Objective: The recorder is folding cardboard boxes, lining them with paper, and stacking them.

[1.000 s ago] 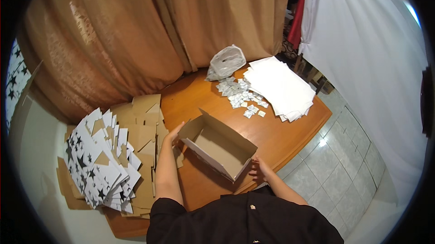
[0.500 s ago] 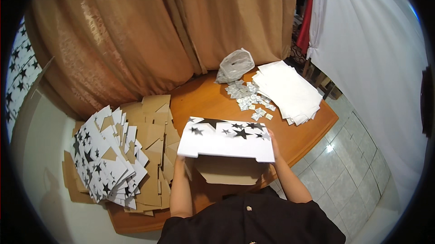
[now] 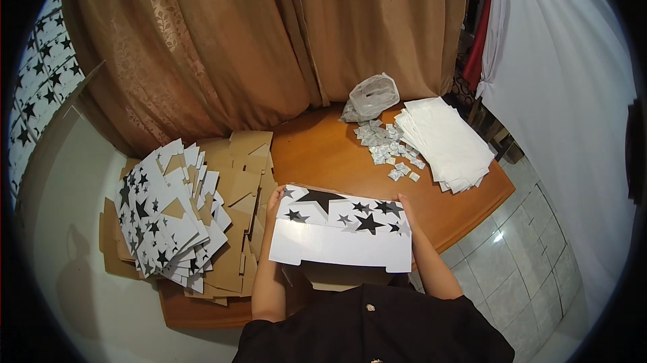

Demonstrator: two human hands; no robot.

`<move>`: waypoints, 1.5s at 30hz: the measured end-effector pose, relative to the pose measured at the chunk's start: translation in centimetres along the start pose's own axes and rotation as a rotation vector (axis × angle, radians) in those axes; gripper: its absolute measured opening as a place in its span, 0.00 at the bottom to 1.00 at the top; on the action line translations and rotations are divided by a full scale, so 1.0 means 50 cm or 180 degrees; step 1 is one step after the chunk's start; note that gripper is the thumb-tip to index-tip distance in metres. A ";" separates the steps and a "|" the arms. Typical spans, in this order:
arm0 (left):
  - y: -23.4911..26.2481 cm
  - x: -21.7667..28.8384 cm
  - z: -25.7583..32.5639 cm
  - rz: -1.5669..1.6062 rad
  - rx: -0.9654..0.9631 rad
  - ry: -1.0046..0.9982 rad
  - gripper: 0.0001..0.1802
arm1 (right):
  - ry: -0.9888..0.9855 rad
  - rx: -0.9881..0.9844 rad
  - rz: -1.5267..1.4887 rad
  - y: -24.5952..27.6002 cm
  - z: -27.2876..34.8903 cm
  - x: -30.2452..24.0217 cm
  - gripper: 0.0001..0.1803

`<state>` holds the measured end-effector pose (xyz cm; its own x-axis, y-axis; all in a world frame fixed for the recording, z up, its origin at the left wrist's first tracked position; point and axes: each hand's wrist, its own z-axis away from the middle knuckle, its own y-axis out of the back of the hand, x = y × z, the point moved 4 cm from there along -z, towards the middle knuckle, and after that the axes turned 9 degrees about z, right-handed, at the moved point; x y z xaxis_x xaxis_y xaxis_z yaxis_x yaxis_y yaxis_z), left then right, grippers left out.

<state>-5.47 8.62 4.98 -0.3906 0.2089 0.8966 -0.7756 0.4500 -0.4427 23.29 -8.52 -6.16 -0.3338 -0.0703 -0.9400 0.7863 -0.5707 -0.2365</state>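
Note:
I hold a white cardboard box [image 3: 340,231] printed with black and grey stars, its wide white side facing up, over the near edge of the wooden table [image 3: 323,154]. My left hand [image 3: 275,199] grips its left end and my right hand [image 3: 406,205] grips its right end. Most of both hands is hidden behind the box. The box's brown inside shows just below its near edge.
A heap of flat star-printed and brown cardboard blanks [image 3: 178,215] lies to the left. At the back right are a stack of white sheets [image 3: 445,144], several small white packets [image 3: 387,147] and a crumpled plastic bag [image 3: 371,97]. Brown curtains [image 3: 269,39] hang behind; tiled floor [image 3: 519,262] on the right.
The open box lying on the table with its brown inside up has been lifted and turned over; its star-printed white outside now faces up, held at both ends.

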 end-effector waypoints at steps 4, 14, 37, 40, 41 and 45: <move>0.043 -0.054 -0.007 0.0042 0.0010 0.0345 0.27 | -0.0546 -0.0044 -0.1083 0.050 -0.047 0.098 0.19; 0.036 -0.070 0.010 -0.0335 0.0068 0.0474 0.28 | -0.0485 -0.0029 -0.1473 0.015 -0.002 0.016 0.18; 0.147 -0.175 -0.073 -0.1691 0.0521 -0.0209 0.25 | -0.0833 0.1002 0.0849 0.087 -0.179 0.140 0.24; 0.248 -0.272 -0.051 -0.1107 0.0978 0.0632 0.28 | -0.0754 0.1023 0.1742 0.118 -0.196 0.201 0.23; 0.304 -0.302 -0.028 -0.1397 0.1162 0.0841 0.29 | -0.0709 0.0968 0.2060 0.100 -0.210 0.223 0.23; 0.392 -0.455 -0.065 -0.1161 0.0992 0.0617 0.31 | -0.0471 0.1265 0.3049 0.168 -0.203 0.266 0.23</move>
<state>-10.17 15.52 -24.03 0.0090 0.2570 0.9664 -0.9666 0.2498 -0.0574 30.72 -5.95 -23.13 0.2571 -0.7190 -0.6457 0.5369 -0.4493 0.7140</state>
